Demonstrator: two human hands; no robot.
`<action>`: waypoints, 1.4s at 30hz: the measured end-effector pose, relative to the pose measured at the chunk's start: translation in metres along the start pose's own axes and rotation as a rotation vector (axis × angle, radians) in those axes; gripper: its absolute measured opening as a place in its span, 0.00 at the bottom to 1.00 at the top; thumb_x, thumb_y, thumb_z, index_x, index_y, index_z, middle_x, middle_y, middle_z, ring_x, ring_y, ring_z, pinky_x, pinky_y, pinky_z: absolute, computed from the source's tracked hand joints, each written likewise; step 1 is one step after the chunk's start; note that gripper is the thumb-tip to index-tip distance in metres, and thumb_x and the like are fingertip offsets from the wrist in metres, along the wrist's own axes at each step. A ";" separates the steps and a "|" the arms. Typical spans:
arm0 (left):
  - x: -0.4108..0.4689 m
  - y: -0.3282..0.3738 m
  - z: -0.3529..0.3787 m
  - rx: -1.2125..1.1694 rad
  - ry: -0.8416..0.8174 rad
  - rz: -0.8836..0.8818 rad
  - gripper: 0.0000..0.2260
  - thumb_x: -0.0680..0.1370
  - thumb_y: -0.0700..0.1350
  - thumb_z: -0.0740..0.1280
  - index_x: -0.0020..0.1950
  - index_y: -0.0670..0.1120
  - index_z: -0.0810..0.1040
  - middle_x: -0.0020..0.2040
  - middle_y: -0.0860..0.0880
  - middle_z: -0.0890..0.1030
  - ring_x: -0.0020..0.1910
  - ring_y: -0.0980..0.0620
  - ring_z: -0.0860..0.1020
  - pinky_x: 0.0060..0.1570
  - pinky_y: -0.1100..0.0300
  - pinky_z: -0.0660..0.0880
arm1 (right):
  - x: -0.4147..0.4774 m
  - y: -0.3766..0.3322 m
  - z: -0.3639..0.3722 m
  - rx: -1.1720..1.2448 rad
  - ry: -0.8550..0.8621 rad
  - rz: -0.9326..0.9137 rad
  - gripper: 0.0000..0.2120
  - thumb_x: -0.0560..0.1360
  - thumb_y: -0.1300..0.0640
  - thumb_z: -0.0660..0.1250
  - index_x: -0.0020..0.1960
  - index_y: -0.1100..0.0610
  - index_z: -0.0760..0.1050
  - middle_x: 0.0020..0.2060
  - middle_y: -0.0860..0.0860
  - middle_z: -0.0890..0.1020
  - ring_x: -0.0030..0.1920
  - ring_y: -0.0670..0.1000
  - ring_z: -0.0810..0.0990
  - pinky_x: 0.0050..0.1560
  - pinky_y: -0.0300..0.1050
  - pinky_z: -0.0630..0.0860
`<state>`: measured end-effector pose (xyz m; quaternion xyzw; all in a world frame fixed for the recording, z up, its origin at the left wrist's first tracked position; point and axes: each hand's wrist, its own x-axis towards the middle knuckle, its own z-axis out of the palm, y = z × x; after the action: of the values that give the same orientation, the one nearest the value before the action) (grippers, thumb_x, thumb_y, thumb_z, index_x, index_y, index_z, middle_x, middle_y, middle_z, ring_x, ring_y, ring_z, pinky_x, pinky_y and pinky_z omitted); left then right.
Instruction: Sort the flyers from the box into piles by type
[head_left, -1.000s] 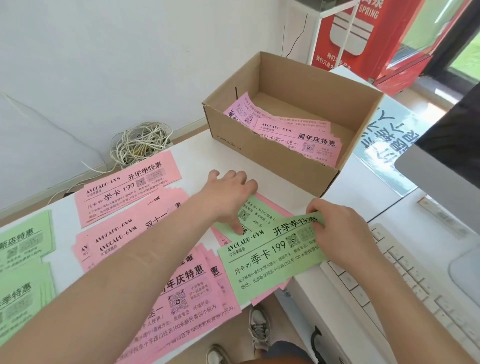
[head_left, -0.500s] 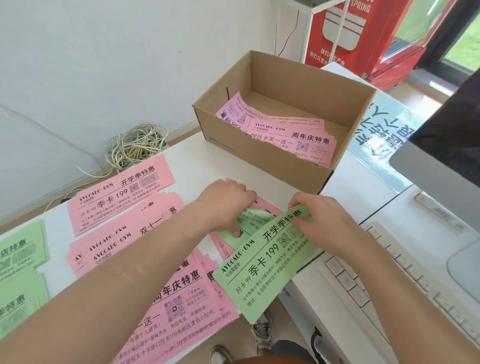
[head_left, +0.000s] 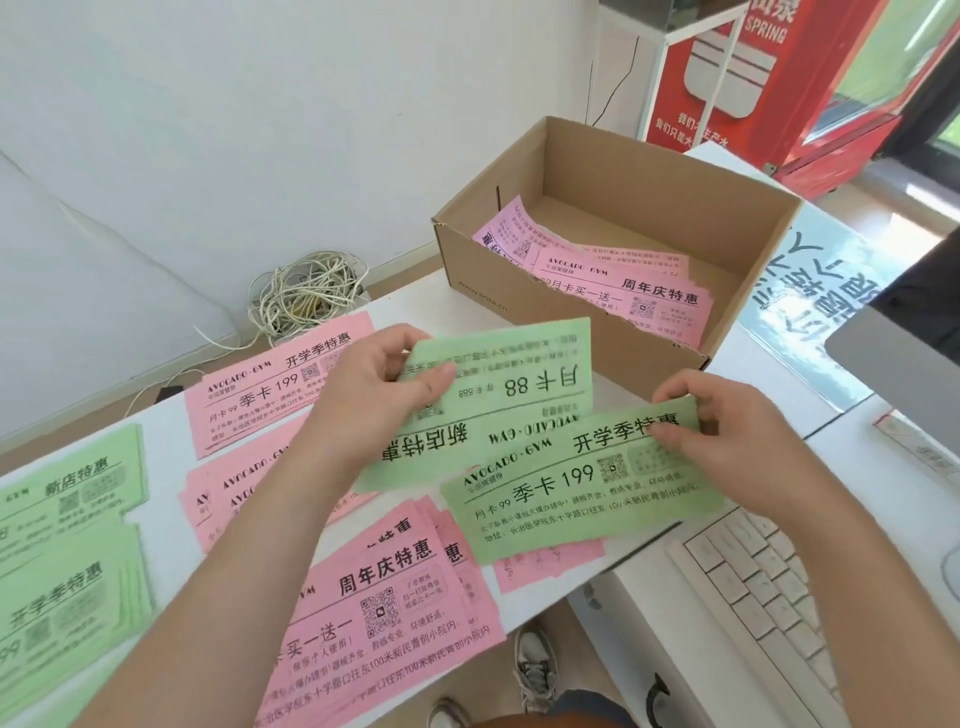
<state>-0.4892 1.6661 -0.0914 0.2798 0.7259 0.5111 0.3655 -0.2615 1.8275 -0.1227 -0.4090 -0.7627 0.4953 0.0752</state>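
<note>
My left hand (head_left: 379, 395) pinches an upside-down green flyer (head_left: 509, 395) by its left end, lifted above the table. My right hand (head_left: 727, 431) holds a second green flyer (head_left: 571, 493) by its upper right corner, just in front of the first. The open cardboard box (head_left: 571, 322) behind them has several pink flyers (head_left: 623, 286) inside. Pink piles (head_left: 395, 597) lie on the white table (head_left: 405, 306) under my arms, with more pink flyers (head_left: 260, 384) further left. Green piles (head_left: 67, 545) sit at the far left edge.
A white keyboard (head_left: 769, 613) lies at the right front, with a monitor (head_left: 904, 374) behind it. A tangle of white cable (head_left: 306, 296) rests on the floor by the wall. A red display stand (head_left: 779, 78) is at the back right. A printed sheet (head_left: 810, 291) lies right of the box.
My left hand picked up a second green flyer from under the first and raised it. My right hand swung its green flyer back to level and to the right.
</note>
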 end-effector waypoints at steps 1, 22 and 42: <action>-0.007 -0.004 -0.005 -0.221 0.071 -0.063 0.05 0.73 0.36 0.69 0.46 0.45 0.77 0.43 0.46 0.85 0.39 0.47 0.83 0.39 0.53 0.81 | -0.003 0.000 -0.002 0.074 0.005 0.011 0.06 0.76 0.62 0.68 0.43 0.52 0.75 0.36 0.47 0.85 0.35 0.46 0.82 0.39 0.44 0.78; -0.054 -0.061 0.101 -0.833 0.379 -0.463 0.12 0.79 0.31 0.59 0.58 0.45 0.72 0.53 0.45 0.83 0.50 0.47 0.82 0.45 0.46 0.80 | -0.035 0.000 0.059 0.265 0.017 0.094 0.08 0.76 0.48 0.67 0.42 0.47 0.82 0.34 0.40 0.84 0.32 0.38 0.80 0.30 0.30 0.71; -0.112 -0.048 -0.043 -0.252 0.422 -0.184 0.07 0.76 0.43 0.66 0.52 0.46 0.81 0.47 0.48 0.85 0.47 0.46 0.84 0.48 0.52 0.79 | -0.023 -0.116 0.026 -0.080 -0.095 -0.370 0.08 0.68 0.53 0.75 0.33 0.44 0.81 0.25 0.42 0.80 0.25 0.41 0.74 0.25 0.31 0.67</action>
<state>-0.4617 1.5399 -0.1004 0.0522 0.7390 0.6091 0.2831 -0.3238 1.7728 -0.0344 -0.2409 -0.8467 0.4609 0.1126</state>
